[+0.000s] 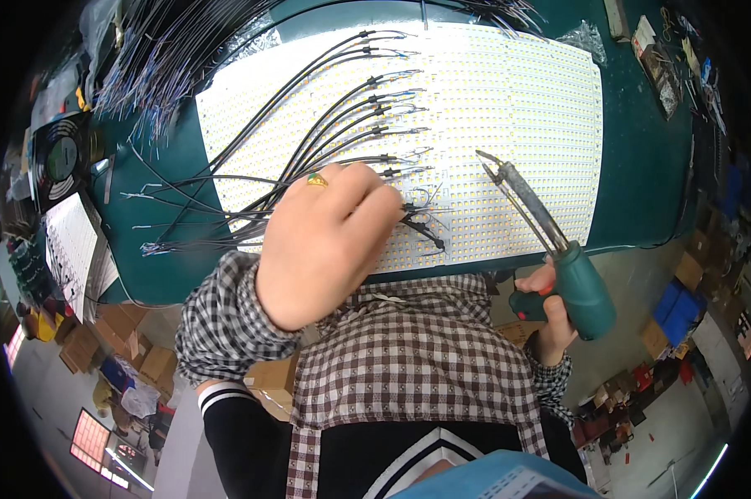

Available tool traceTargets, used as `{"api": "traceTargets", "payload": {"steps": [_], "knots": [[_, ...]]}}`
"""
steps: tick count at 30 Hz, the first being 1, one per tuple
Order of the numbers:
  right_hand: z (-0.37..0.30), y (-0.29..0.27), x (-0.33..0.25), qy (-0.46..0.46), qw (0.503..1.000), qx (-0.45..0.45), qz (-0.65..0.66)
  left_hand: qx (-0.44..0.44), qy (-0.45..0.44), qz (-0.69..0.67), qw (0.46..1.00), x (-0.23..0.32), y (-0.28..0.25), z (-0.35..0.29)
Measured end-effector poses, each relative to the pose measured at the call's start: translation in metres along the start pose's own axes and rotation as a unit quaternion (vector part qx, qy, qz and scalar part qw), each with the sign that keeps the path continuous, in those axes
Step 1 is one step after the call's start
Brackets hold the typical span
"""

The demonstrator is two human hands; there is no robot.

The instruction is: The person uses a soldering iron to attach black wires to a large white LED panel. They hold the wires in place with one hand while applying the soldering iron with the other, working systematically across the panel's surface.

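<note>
Blue mask (508,478) seen at the lower edge, closest to the lens, with a brown-and-white checked apron (417,358) just beyond it. Green-handled soldering iron (582,287) held by the right hand (552,326), at the near right edge of the white panel; fingers wrapped firmly about the grip, thumb and fingertips partly hidden behind it. Its metal barrel is slanted up and leftward, the narrow tip seen over the panel (whether it is touched by the tip cannot be told). White panel (525,108), covered with rows of small yellowish squares, is laid on a dark green table (641,179). Black cables (309,150) are fanned across its left half, thin bared ends pointed right, other ends run out past the left edge. Left hand (329,241) held over the lower cables, back upward, fingers bent and bunched together; what is pinched beneath cannot be seen. Gold ring (316,180) with a green stone worn on it. Loose wire bundle (163,62) noted at upper left, with a black round-fronted fan (61,158) and white papers (77,249) below.
</note>
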State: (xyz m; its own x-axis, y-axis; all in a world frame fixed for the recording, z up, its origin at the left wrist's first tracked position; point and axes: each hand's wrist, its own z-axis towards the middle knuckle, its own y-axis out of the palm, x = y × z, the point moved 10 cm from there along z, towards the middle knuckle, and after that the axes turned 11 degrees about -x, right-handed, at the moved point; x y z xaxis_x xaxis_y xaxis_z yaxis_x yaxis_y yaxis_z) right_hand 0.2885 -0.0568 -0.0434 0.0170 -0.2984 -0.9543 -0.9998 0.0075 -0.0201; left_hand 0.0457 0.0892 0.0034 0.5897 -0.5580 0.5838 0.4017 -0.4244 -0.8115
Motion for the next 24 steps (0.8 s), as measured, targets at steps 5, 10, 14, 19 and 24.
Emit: {"api": "traceTargets", "payload": {"steps": [5,10,14,19,24], "knots": [[-0.003,-0.005,0.003,-0.022,1.000,0.015,0.013,-0.089,-0.056,0.004,0.995,0.004,0.009,-0.013],[-0.011,-0.014,0.008,-0.024,0.999,0.026,0.016,-0.028,-0.067,-0.004,0.997,0.018,0.005,-0.015],[-0.011,-0.013,0.004,-0.036,0.999,0.012,0.012,-0.018,-0.025,0.013,0.999,0.015,0.008,0.011],[-0.011,-0.015,0.007,-0.036,0.999,0.024,0.015,-0.061,-0.011,0.106,0.992,0.018,0.005,0.008],[-0.011,-0.017,0.011,-0.037,0.999,0.025,0.019,-0.090,-0.060,0.086,0.990,0.020,0.023,-0.017]]}}
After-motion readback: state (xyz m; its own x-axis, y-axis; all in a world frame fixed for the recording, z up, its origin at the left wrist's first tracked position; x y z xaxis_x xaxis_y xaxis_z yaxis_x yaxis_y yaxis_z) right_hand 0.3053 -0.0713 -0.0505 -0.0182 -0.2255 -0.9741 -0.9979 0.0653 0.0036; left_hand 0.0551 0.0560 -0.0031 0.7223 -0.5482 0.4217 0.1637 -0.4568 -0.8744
